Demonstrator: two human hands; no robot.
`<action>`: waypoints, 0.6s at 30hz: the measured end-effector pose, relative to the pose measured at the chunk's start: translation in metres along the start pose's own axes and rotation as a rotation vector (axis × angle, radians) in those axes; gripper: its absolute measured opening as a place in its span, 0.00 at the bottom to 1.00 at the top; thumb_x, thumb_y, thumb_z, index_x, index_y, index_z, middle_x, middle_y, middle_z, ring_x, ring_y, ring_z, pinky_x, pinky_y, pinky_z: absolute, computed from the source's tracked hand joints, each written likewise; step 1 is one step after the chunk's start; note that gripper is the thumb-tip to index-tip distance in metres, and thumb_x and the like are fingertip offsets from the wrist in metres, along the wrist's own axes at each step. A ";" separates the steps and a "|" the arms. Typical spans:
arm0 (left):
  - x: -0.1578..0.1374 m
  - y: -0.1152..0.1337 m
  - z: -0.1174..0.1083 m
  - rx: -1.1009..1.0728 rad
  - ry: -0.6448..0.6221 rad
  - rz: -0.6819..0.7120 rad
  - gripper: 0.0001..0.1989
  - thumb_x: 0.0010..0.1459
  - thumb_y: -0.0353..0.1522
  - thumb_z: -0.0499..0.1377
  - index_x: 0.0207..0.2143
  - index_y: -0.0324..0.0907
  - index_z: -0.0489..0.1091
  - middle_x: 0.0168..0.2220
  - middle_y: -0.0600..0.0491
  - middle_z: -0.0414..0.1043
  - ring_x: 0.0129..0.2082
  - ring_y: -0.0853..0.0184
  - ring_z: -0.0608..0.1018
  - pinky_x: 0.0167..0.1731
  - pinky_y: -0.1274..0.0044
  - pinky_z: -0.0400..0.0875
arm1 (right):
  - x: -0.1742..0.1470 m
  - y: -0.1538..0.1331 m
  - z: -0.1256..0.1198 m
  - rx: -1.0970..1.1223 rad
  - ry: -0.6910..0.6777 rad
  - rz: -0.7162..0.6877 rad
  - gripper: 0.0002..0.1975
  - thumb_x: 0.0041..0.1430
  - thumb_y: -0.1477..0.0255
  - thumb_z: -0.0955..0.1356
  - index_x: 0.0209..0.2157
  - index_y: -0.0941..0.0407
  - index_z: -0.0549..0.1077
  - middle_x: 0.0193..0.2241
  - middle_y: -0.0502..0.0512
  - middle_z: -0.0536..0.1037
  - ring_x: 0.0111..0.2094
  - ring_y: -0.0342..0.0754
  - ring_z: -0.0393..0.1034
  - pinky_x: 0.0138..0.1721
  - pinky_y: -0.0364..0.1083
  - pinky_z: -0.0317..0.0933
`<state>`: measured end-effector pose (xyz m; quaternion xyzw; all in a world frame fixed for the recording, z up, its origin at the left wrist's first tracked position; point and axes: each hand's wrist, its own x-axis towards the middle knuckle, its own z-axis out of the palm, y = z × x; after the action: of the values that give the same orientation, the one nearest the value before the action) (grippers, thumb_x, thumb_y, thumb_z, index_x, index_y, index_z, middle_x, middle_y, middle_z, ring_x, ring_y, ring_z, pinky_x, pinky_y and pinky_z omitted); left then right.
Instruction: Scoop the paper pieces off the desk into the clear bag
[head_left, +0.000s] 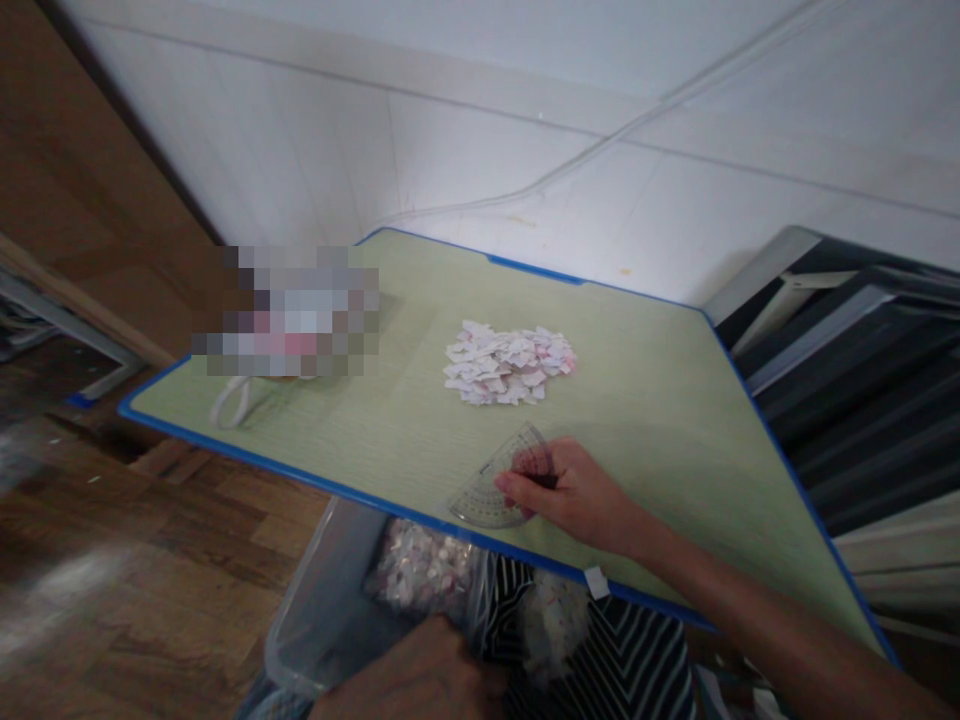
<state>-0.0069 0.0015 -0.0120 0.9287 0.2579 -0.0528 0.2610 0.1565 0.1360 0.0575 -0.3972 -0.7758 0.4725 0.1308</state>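
My right hand (pixel 566 490) is closed on a clear plastic protractor (pixel 480 495), thumb on top, its curved edge low over the front of the green tabletop (pixel 652 400). Beyond it lies a heap of torn white paper bits (pixel 510 365), some of them pinkish. Below the table edge, my left hand (pixel 420 670) is curled beside my lap; its fingertips are dark and hidden, so what they hold is unclear. Close to it, a clear plastic bag (pixel 555 620) with a few pale bits rests on striped cloth (pixel 630 650). One white paper scrap (pixel 597 582) sits at the table edge.
A translucent plastic bin (pixel 300 620) below the table holds a bag of paper bits (pixel 424 565). At the table's left lies a pixelated item (pixel 300 320) with a white loop strap (pixel 231 402). Dark folded frames (pixel 870 380) lean at right; the white wall (pixel 465 130) stands behind.
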 end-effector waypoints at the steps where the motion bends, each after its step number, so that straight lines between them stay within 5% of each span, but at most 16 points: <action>1: 0.000 0.000 -0.001 0.008 -0.008 0.004 0.08 0.59 0.26 0.62 0.27 0.39 0.69 0.29 0.59 0.75 0.20 0.72 0.73 0.15 0.74 0.53 | 0.000 0.000 0.000 0.001 -0.005 -0.003 0.19 0.57 0.64 0.64 0.16 0.58 0.65 0.13 0.45 0.60 0.16 0.37 0.53 0.19 0.39 0.48; 8: 0.002 0.001 -0.008 0.034 0.047 0.035 0.10 0.58 0.27 0.64 0.25 0.38 0.68 0.27 0.59 0.74 0.20 0.72 0.73 0.14 0.75 0.53 | 0.001 -0.001 -0.001 0.155 -0.043 -0.014 0.16 0.56 0.64 0.64 0.19 0.58 0.67 0.16 0.47 0.64 0.18 0.38 0.56 0.20 0.38 0.50; 12: 0.002 0.001 -0.009 0.036 0.027 0.050 0.10 0.60 0.27 0.62 0.25 0.38 0.68 0.28 0.58 0.74 0.20 0.72 0.72 0.13 0.75 0.51 | 0.006 -0.001 0.000 0.066 0.065 0.014 0.18 0.57 0.65 0.63 0.17 0.57 0.64 0.14 0.46 0.61 0.18 0.37 0.53 0.19 0.39 0.46; 18: -0.001 0.001 -0.001 0.041 0.067 0.008 0.10 0.58 0.27 0.63 0.25 0.40 0.67 0.28 0.58 0.74 0.22 0.71 0.73 0.17 0.75 0.54 | 0.004 -0.002 0.003 0.015 -0.003 0.032 0.17 0.57 0.65 0.63 0.18 0.58 0.67 0.14 0.46 0.63 0.17 0.37 0.54 0.20 0.39 0.48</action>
<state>-0.0075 0.0004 -0.0105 0.9362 0.2614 -0.0260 0.2335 0.1512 0.1363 0.0570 -0.4079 -0.7659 0.4809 0.1252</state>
